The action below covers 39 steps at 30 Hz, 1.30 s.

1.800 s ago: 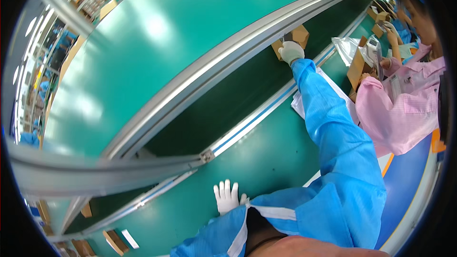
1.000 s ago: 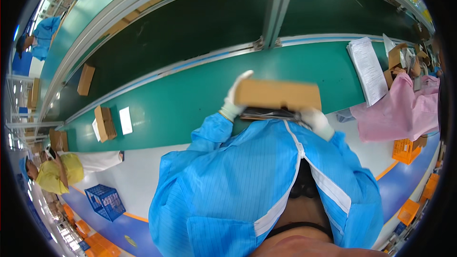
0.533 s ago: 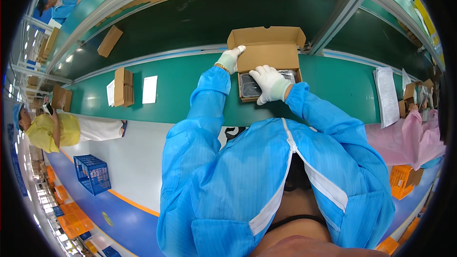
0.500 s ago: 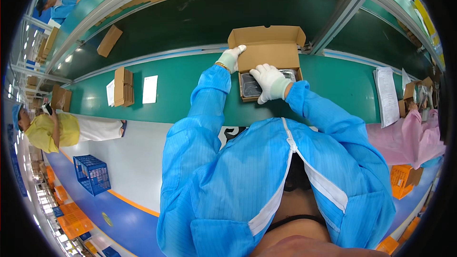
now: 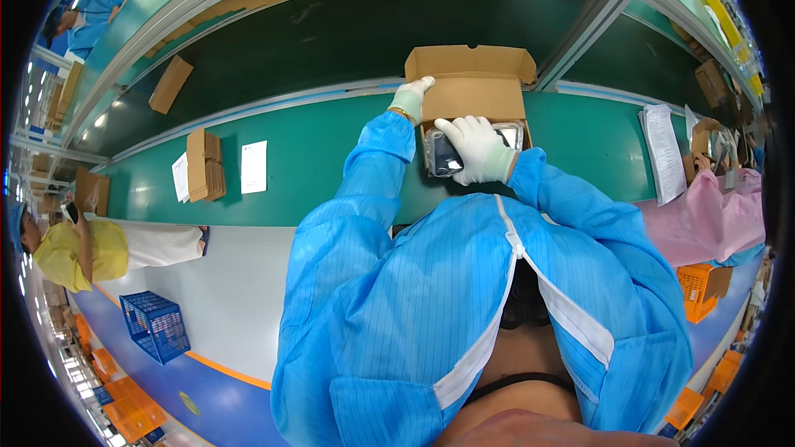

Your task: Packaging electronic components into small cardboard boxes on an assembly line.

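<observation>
An open brown cardboard box (image 5: 476, 98) stands on the green bench in front of me, its lid folded up and back. My left hand (image 5: 409, 99), in a white glove, grips the left edge of the box where lid and tray meet. The white-gloved right hand (image 5: 478, 151) reaches over the tray, its fingers closed round a dark flat item in clear wrapping (image 5: 442, 154). That item is tilted and its left end sticks out over the tray's near side. Its exact kind cannot be made out, and my palm hides its middle.
On the bench to the left are a stack of folded cardboard (image 5: 205, 165) and a white sheet (image 5: 254, 167). Papers (image 5: 662, 153) lie at the right, near a co-worker in pink (image 5: 704, 219). A conveyor belt (image 5: 331, 50) runs behind, with a metal post (image 5: 592, 25) beside it.
My right hand has closed round the dark wrapped item and tipped it up from the tray toward me. The left hand keeps its place at the box edge. The whole view has shifted slightly.
</observation>
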Available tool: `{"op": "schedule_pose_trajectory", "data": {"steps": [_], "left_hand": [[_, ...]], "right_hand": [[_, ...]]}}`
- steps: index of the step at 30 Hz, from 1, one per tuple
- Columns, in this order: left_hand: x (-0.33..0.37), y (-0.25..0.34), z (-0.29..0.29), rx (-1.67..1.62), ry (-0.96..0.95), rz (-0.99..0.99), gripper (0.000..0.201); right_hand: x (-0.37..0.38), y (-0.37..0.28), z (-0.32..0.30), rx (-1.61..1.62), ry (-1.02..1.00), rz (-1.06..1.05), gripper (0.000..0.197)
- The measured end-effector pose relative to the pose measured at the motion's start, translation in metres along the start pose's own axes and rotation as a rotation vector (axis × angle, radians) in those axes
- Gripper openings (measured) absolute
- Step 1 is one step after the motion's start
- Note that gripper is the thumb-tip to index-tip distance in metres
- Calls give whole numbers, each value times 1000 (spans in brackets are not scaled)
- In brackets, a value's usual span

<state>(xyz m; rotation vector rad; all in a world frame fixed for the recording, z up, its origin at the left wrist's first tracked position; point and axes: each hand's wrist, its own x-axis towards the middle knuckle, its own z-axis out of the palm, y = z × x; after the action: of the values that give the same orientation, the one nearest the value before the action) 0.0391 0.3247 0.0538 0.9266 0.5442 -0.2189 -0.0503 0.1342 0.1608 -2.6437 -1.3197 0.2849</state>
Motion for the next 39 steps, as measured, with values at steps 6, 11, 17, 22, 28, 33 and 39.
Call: {"op": "schedule_pose_trajectory", "data": {"steps": [6,11,17,22,28,33,39], "left_hand": [[-31,15,0,256,7,-11,41],[-58,26,13,536,60,-8,53],[-80,21,-10,810,83,199,53],[-141,6,7,763,331,466,41],[-177,-27,67,862,0,609,61],[-197,-30,149,1010,-293,712,104],[-191,-63,160,818,-426,374,46]], "right_hand": [[-30,43,-26,312,496,-35,49],[-12,71,-21,202,180,-60,25],[-7,98,-58,662,242,-114,37],[-58,126,-121,1263,411,-54,46],[-93,151,-127,1371,584,-132,47],[-108,122,-94,1478,681,-155,48],[-138,94,-82,1758,539,-143,74]]}}
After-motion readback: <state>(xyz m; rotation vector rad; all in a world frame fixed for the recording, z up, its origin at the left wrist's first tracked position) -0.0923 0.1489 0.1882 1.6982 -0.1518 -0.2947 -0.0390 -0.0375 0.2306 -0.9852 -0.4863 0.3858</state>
